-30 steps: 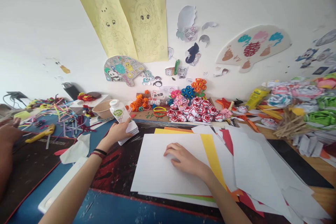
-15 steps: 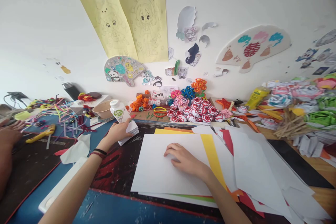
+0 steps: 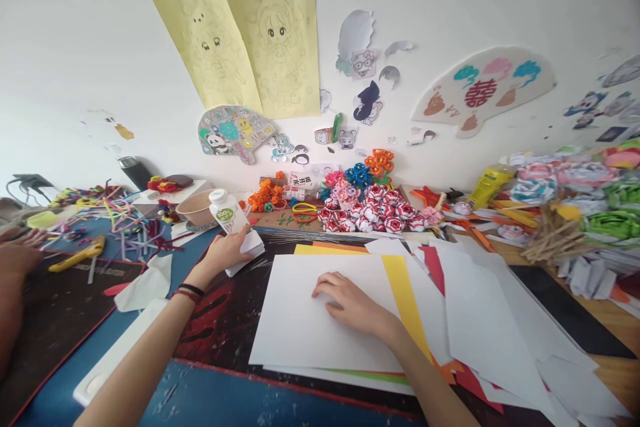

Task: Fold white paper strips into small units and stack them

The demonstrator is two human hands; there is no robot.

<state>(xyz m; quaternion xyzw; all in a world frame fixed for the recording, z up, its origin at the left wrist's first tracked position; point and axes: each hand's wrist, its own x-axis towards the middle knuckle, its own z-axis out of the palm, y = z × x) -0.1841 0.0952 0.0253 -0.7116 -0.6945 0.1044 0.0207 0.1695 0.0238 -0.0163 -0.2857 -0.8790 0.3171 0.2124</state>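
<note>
My left hand lies over a small stack of white paper slips, thumb and index finger apart; its other fingers are mostly hidden. Just behind it stands a white bottle with a green label. My right hand rests on a large white sheet, fingers loosely bent and holding nothing. Under that sheet, yellow, green and orange paper edges show. A yellow strip runs along its right side.
At far left is another person's hand, near a yellow utility knife. Pipe cleaners, a tan bowl and red-white paper flowers line the back. Loose white sheets spread right, beside a black strip.
</note>
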